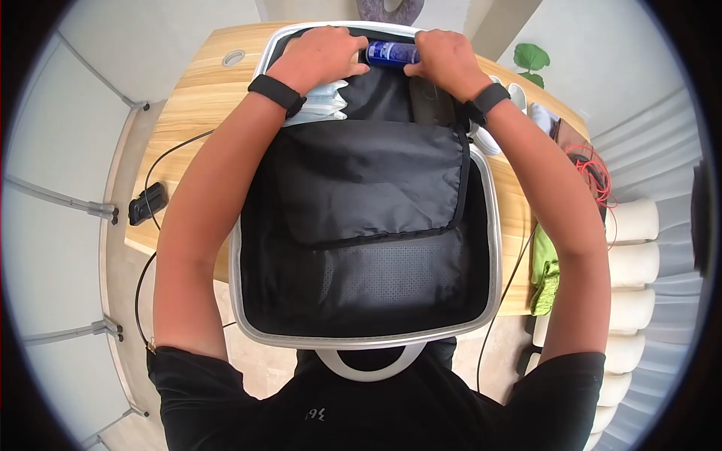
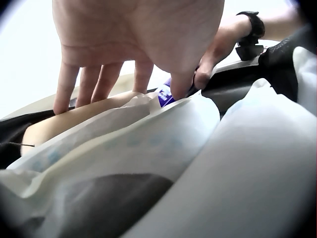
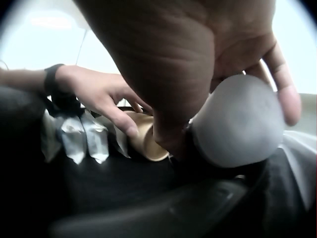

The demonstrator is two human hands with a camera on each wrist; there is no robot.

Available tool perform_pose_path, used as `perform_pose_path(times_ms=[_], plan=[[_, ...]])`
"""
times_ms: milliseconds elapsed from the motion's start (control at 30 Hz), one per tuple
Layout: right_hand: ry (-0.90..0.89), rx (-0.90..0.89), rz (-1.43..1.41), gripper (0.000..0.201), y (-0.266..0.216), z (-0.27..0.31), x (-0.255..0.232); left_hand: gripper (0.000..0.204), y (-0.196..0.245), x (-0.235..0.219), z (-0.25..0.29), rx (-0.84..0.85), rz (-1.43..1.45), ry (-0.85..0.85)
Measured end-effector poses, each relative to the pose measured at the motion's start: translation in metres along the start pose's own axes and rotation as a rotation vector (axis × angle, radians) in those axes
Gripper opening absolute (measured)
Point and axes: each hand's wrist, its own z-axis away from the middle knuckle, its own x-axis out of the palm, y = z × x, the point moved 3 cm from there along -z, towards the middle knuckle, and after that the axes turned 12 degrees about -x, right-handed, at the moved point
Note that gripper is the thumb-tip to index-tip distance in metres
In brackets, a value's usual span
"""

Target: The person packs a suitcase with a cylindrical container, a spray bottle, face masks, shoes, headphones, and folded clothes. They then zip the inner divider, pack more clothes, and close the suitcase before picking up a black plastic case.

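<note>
At the far end of the open suitcase [image 1: 492, 225], my right hand [image 1: 451, 60] grips a blue can [image 1: 392, 52] that lies on its side. Its pale round end [image 3: 240, 121] shows between thumb and fingers in the right wrist view. My left hand [image 1: 323, 56] rests over a tan cylinder [image 3: 146, 139], fingers fairly straight along its far side and thumb on the near side. The cylinder lies in line with the can. White plastic packets [image 1: 322, 104] are tucked in a row below my left hand.
A black fabric flap [image 1: 368, 180] covers the suitcase's middle. The wooden table [image 1: 188, 113] carries a black device [image 1: 147, 204] on the left. White dishes [image 1: 517, 98], red cable [image 1: 594, 177] and green cloth [image 1: 544, 270] lie to the right.
</note>
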Motion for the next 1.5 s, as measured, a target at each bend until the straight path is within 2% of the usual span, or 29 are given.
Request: perform_pose_path(times_ms=[33, 100, 133, 200, 233, 300, 400, 467, 533, 600, 667, 700, 733, 767, 800, 833, 900, 933, 1000, 1033, 1100, 1133, 1233, 1267, 1333, 1433, 1500], plan=[[0.001, -0.003, 0.000, 0.041, 0.005, -0.003, 0.005, 0.046, 0.000, -0.001, 0.000, -0.003, -0.006, -0.023], [0.117, -0.167, -0.072, 0.040, 0.008, -0.012, 0.010, 0.046, 0.001, -0.002, 0.001, 0.001, -0.020, -0.016], [0.115, -0.163, -0.077, 0.040, 0.010, -0.016, 0.012, 0.047, 0.002, -0.002, 0.001, 0.012, -0.032, -0.009], [-0.003, -0.103, -0.133, 0.044, 0.015, -0.021, 0.015, 0.046, 0.001, -0.002, 0.003, 0.019, -0.041, -0.001], [-0.006, -0.095, -0.134, 0.044, 0.016, -0.021, 0.013, 0.046, 0.001, -0.003, 0.005, 0.020, -0.048, 0.012], [-0.130, -0.030, -0.224, 0.056, 0.018, -0.021, 0.012, 0.047, 0.002, -0.003, 0.005, 0.022, -0.052, 0.008], [-0.199, -0.050, -0.226, 0.059, 0.018, -0.022, 0.010, 0.050, 0.000, 0.000, 0.005, 0.014, -0.090, 0.002], [-0.205, -0.067, -0.277, 0.059, 0.021, -0.019, 0.009, 0.055, -0.002, 0.003, 0.006, 0.115, -0.105, 0.148], [-0.208, -0.075, -0.325, 0.060, 0.022, -0.016, 0.010, 0.055, 0.009, -0.013, 0.006, 0.163, -0.077, 0.183], [-0.133, -0.083, -0.358, 0.059, 0.023, -0.012, 0.011, 0.056, 0.024, -0.019, -0.002, 0.217, -0.047, 0.225], [-0.103, -0.104, -0.325, 0.058, 0.022, -0.011, 0.010, 0.057, 0.031, -0.010, -0.016, 0.184, 0.071, 0.014], [-0.077, -0.127, -0.296, 0.056, 0.019, -0.011, 0.008, 0.057, 0.032, -0.006, -0.023, 0.183, 0.071, 0.011], [-0.077, -0.127, -0.297, 0.056, 0.015, -0.009, 0.007, 0.055, 0.033, 0.000, -0.031, 0.159, 0.022, -0.065], [0.006, -0.049, -0.233, 0.051, 0.015, -0.007, 0.004, 0.053, 0.032, 0.007, -0.036, 0.135, -0.028, -0.139], [0.088, 0.030, -0.168, 0.045, 0.013, -0.005, -0.003, 0.050, 0.031, 0.007, -0.036, 0.162, -0.011, -0.099], [0.088, 0.031, -0.167, 0.045, 0.009, -0.006, -0.007, 0.050, 0.030, 0.008, -0.037, 0.163, -0.011, -0.098], [-0.054, 0.251, -0.158, 0.038, 0.008, -0.008, -0.013, 0.048, 0.028, 0.011, -0.037, 0.175, -0.026, -0.054], [-0.060, 0.253, -0.162, 0.038, 0.001, -0.007, -0.017, 0.048, 0.027, 0.014, -0.036, 0.176, -0.021, -0.060], [-0.295, 0.295, -0.201, 0.050, -0.011, -0.004, -0.021, 0.049, 0.026, 0.014, -0.036, 0.211, -0.026, 0.016], [-0.295, 0.297, -0.200, 0.050, -0.018, -0.001, -0.023, 0.049, 0.028, 0.010, -0.036, 0.213, -0.025, 0.017], [-0.491, 0.195, -0.242, 0.050, -0.033, 0.005, -0.020, 0.049, 0.026, 0.002, -0.039, 0.043, 0.109, -0.042], [-0.439, 0.144, -0.189, 0.043, -0.034, 0.006, -0.010, 0.049, 0.025, 0.001, -0.040, 0.043, 0.112, -0.041], [-0.499, 0.146, -0.206, 0.046, -0.032, 0.000, 0.005, 0.052, 0.021, 0.004, -0.043, 0.001, 0.191, -0.081], [-0.684, 0.143, -0.308, 0.061, -0.027, -0.004, 0.008, 0.054, 0.020, 0.005, -0.040, 0.053, 0.155, -0.004], [-0.657, 0.185, -0.308, 0.062, -0.025, -0.008, 0.012, 0.061, 0.020, 0.002, -0.038, 0.092, 0.104, 0.113], [-0.559, 0.254, -0.403, 0.062, -0.020, -0.009, 0.009, 0.060, 0.012, -0.004, -0.042, 0.040, 0.207, 0.124], [-0.452, 0.388, -0.390, 0.051, -0.016, -0.009, 0.008, 0.060, 0.009, -0.002, -0.042, 0.057, 0.264, 0.151]])
